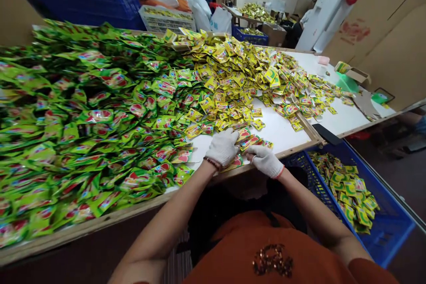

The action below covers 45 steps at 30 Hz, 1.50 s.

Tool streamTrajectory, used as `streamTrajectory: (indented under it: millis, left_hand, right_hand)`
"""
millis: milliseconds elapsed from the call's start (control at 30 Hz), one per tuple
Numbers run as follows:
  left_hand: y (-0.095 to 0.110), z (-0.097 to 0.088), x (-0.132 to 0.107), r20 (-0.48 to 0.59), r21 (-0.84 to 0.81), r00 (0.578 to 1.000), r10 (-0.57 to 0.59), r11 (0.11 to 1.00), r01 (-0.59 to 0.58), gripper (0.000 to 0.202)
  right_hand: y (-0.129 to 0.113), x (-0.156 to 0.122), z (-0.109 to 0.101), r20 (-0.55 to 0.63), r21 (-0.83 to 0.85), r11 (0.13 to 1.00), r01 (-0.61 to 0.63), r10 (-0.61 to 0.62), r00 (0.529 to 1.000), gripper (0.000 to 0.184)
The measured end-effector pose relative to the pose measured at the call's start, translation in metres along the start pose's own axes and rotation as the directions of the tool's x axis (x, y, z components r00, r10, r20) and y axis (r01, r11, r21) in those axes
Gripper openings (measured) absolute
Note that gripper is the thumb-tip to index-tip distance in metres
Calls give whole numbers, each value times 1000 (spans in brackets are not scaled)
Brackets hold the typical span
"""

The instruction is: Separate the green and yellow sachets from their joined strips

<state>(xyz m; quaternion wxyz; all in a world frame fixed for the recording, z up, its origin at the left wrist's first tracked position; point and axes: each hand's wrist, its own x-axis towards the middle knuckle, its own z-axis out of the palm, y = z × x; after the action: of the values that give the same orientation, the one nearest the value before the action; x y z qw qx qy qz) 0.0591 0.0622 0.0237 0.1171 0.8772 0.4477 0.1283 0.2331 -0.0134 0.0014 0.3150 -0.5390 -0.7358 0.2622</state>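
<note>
Both gloved, left hand (223,147), right hand (265,160), gripping sachets (249,140)

— How is the light sitting?
— Even, bright light is falling from overhead; glare is glinting off the glossy green foil sachets (83,111), and the white tabletop (279,131) is washing out.
— And sharpness?
— Edges are bowing outward and smearing; the centre is staying crisp, shadows soft.

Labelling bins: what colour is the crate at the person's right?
Blue, a latticed plastic crate holding yellow-green sachets; clearest in the head view.
</note>
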Motion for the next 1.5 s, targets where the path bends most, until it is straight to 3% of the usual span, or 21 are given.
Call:
streamTrajectory:
  millis: [67,167,367,533,600,700,800,867,933,1033,1133,1200,1267,1367,1433,1500]
  left_hand:
    - [-2,-3,16,12,3,1000,-7,1000,7,28]
    - [-8,0,28,5,-13,999,-32,999,32,27]
    - [-10,9,23,-69,-21,992,-105,994,104,28]
    - [-9,8,29,97,-101,977,-188,975,198,24]
    - [-12,8,27,101,-159,968,-229,957,242,26]
    - [-20,8,6,-42,-289,963,-266,926,244,40]
    - [-25,11,-31,-233,-365,938,-256,917,160,57]
    - [-26,15,-55,-346,-361,908,-236,927,104,64]
    - [-24,20,-73,-377,-397,900,-220,916,58,65]
    - [-25,23,-83,-288,-609,913,-290,791,59,51]
    - [-31,21,-80,-108,-820,905,-410,552,152,32]
    - [-35,20,-77,-2,-894,899,-437,404,194,30]
    - [-38,19,-77,36,-924,903,-428,329,193,30]
    - [-42,15,-80,-25,-887,919,-393,433,161,26]
    - [-45,10,-82,-78,-840,929,-361,526,134,21]
    - [-49,5,-82,-100,-825,938,-333,555,109,13]
  right_hand:
    - [0,2,8,42,-35,999,5,-3,999,12]
    - [8,-1,17,-9,-85,996,-31,30,1000,11]
    - [20,-4,25,-132,-117,989,-94,78,988,18]
    - [18,-4,18,-130,-62,994,-94,86,988,16]
    - [17,-7,16,-119,-49,996,-77,70,990,15]
    - [12,-14,19,-175,-12,997,-74,71,982,16]
    - [-7,-15,30,-280,126,979,-163,192,941,15]
    - [-24,-7,37,-247,311,924,-222,304,920,27]
    - [-38,5,42,-172,463,850,-253,366,915,38]
    - [-45,21,42,-106,441,858,-263,341,934,36]
    - [-40,25,44,-36,365,897,-250,282,959,34]
    - [-34,20,50,-51,449,857,-253,307,950,42]
    - [-31,14,59,-138,532,815,-229,350,927,43]
    - [-28,8,63,-242,453,874,-173,308,920,29]
    - [-30,10,58,-231,348,928,-134,224,947,20]
    - [-33,17,49,-175,283,955,-87,140,974,13]
